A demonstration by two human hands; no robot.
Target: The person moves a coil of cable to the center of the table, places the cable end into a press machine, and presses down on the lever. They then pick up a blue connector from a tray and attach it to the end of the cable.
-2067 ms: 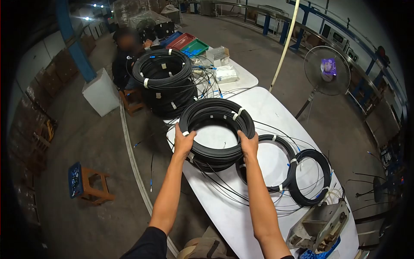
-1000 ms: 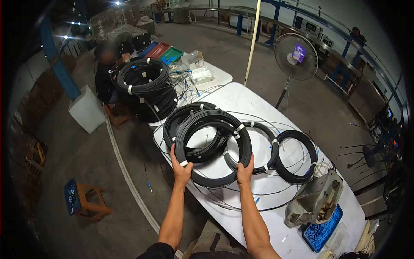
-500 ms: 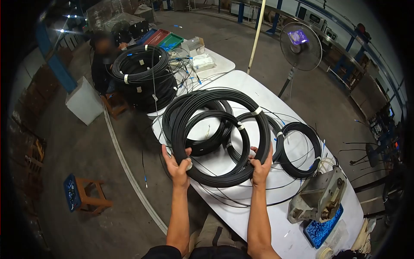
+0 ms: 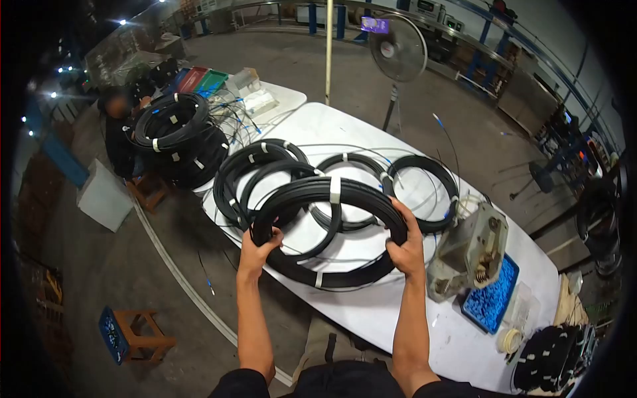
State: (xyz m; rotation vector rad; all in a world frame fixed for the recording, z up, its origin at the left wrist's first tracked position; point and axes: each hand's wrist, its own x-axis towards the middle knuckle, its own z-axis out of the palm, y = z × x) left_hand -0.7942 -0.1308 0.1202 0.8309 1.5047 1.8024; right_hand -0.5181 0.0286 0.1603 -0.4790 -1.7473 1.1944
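Observation:
A thick black cable coil (image 4: 318,279) with white tape bands is held up above the table's near edge, tilted toward me. My left hand (image 4: 257,251) grips its left side, the thumb on the inside. On its right side my right hand (image 4: 407,249) is wrapped round the ring. Behind it, other black coils (image 4: 229,192) lie overlapping on the white table (image 4: 338,126). A thinner coil (image 4: 358,159) is in the middle, and another coil (image 4: 424,162) lies to the right.
A metal device (image 4: 471,249) stands beside a blue tray of small blue parts (image 4: 491,298). At the far left, a person (image 4: 119,132) sits by a tall stack of coils (image 4: 192,156). A fan (image 4: 398,50) stands behind the table; a wooden stool (image 4: 142,331) is at lower left.
The held coil has turned, so a wide white band now shows at its top. My hands have moved slightly apart on it. The view has shifted right.

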